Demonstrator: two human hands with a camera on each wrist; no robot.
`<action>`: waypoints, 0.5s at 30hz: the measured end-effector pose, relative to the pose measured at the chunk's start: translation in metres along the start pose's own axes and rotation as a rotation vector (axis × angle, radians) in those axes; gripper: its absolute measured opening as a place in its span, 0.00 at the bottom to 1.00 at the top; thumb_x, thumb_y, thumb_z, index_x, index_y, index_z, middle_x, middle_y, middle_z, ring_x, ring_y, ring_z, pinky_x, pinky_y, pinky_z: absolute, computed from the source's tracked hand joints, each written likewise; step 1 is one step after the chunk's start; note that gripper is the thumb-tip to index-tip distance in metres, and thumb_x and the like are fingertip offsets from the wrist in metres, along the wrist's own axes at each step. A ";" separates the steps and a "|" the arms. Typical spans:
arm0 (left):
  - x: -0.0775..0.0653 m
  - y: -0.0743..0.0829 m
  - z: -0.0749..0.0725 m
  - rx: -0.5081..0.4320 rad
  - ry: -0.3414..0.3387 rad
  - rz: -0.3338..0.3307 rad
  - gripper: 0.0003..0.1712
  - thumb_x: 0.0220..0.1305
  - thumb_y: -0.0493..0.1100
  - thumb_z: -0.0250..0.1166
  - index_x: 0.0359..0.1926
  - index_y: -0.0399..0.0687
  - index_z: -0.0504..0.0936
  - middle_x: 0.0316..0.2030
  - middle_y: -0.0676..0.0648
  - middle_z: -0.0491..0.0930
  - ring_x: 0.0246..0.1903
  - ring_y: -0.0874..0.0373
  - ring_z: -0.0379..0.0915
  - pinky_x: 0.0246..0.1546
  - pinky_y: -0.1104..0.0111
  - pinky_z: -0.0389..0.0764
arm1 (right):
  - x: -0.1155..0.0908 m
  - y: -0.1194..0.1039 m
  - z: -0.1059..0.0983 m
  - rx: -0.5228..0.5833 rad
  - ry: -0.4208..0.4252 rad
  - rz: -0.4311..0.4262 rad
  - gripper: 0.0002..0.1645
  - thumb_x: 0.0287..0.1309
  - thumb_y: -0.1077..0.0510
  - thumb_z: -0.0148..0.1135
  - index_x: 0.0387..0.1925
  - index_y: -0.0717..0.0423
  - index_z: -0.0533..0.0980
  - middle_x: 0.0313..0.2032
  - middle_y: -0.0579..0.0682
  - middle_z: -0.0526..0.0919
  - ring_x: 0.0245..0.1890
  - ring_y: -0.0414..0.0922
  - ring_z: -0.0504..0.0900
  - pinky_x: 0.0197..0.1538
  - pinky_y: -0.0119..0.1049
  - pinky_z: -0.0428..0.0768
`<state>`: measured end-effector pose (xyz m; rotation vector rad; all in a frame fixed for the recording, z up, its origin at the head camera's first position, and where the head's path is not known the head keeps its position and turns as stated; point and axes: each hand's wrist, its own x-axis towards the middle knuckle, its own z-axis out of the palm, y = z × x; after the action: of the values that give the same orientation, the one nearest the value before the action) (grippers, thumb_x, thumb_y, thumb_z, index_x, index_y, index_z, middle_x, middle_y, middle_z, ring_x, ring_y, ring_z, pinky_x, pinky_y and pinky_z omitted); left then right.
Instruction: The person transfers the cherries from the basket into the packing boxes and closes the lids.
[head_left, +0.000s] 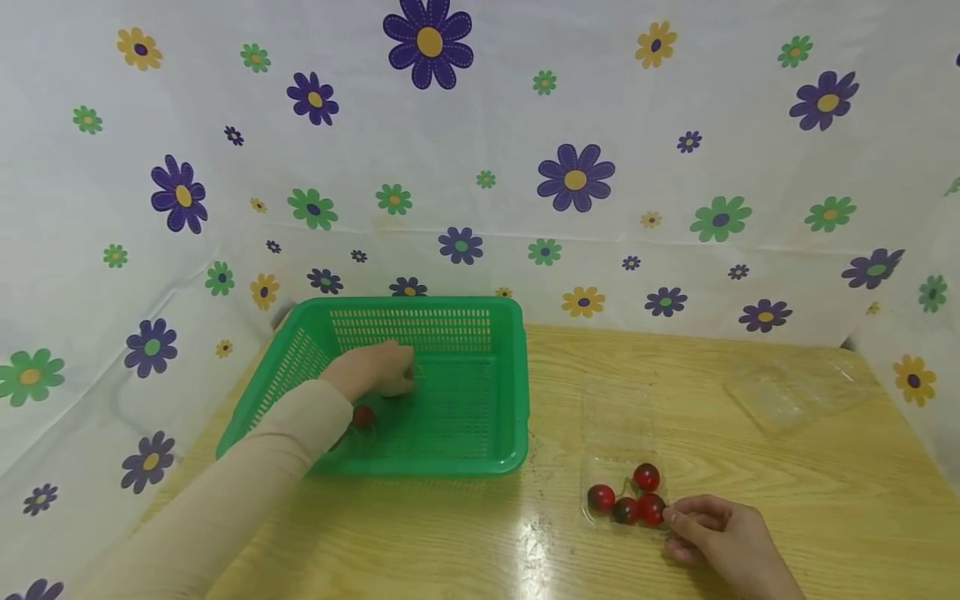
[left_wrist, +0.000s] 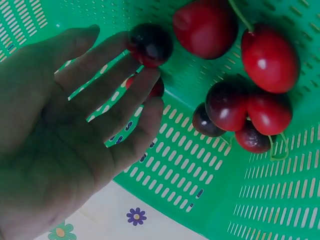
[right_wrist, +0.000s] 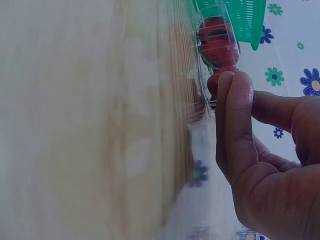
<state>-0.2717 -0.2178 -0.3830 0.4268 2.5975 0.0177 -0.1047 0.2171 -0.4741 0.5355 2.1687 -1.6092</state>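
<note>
My left hand (head_left: 378, 369) reaches into a green plastic basket (head_left: 520, 383). In the left wrist view its fingers are spread and nearly straight, with the fingertips at a dark red cherry (left_wrist: 151, 46). Another red cherry (left_wrist: 158, 89) shows partly behind them, and several cherries (left_wrist: 270, 60) with green stems lie further along the basket. On the table, a clear plastic clamshell box (head_left: 618, 417) lies with its lid folded back, several red cherries (head_left: 602, 498) in its near half. My right hand (head_left: 727, 533) pinches the box's right edge between thumb and fingers, beside a cherry (head_left: 651, 509).
A second clear plastic container (head_left: 798, 387) lies at the back right of the wooden table (head_left: 840, 508). Behind and at both sides hangs a white flower-print cloth (head_left: 480, 150). The basket stands at the back left, its raised walls around the left hand.
</note>
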 end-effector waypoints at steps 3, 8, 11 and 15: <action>0.000 0.001 0.000 0.011 0.001 -0.003 0.10 0.72 0.45 0.62 0.37 0.43 0.82 0.27 0.49 0.80 0.26 0.60 0.71 0.29 0.70 0.76 | 0.000 0.000 -0.001 0.008 -0.011 -0.004 0.15 0.69 0.63 0.62 0.52 0.70 0.77 0.34 0.50 0.89 0.31 0.46 0.90 0.37 0.34 0.88; 0.003 0.004 0.000 0.028 0.025 0.012 0.07 0.71 0.41 0.64 0.38 0.42 0.80 0.30 0.48 0.82 0.26 0.59 0.75 0.32 0.67 0.80 | -0.001 0.001 -0.001 0.007 -0.015 -0.002 0.14 0.70 0.64 0.61 0.52 0.70 0.77 0.33 0.51 0.90 0.31 0.46 0.90 0.38 0.34 0.88; 0.005 0.007 0.001 0.038 0.037 0.011 0.05 0.71 0.36 0.61 0.35 0.43 0.78 0.28 0.47 0.79 0.26 0.58 0.72 0.29 0.67 0.77 | 0.000 0.000 -0.002 0.007 -0.021 -0.009 0.15 0.70 0.63 0.61 0.52 0.70 0.76 0.33 0.51 0.89 0.31 0.45 0.90 0.38 0.34 0.88; 0.007 0.011 0.003 0.086 0.048 0.008 0.09 0.72 0.33 0.58 0.31 0.45 0.75 0.27 0.47 0.75 0.27 0.56 0.69 0.29 0.65 0.75 | 0.000 0.000 -0.002 0.005 -0.018 -0.016 0.15 0.70 0.63 0.61 0.52 0.71 0.76 0.32 0.50 0.89 0.31 0.45 0.89 0.37 0.34 0.88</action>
<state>-0.2728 -0.2053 -0.3883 0.4729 2.6514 -0.0827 -0.1052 0.2188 -0.4737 0.5041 2.1614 -1.6224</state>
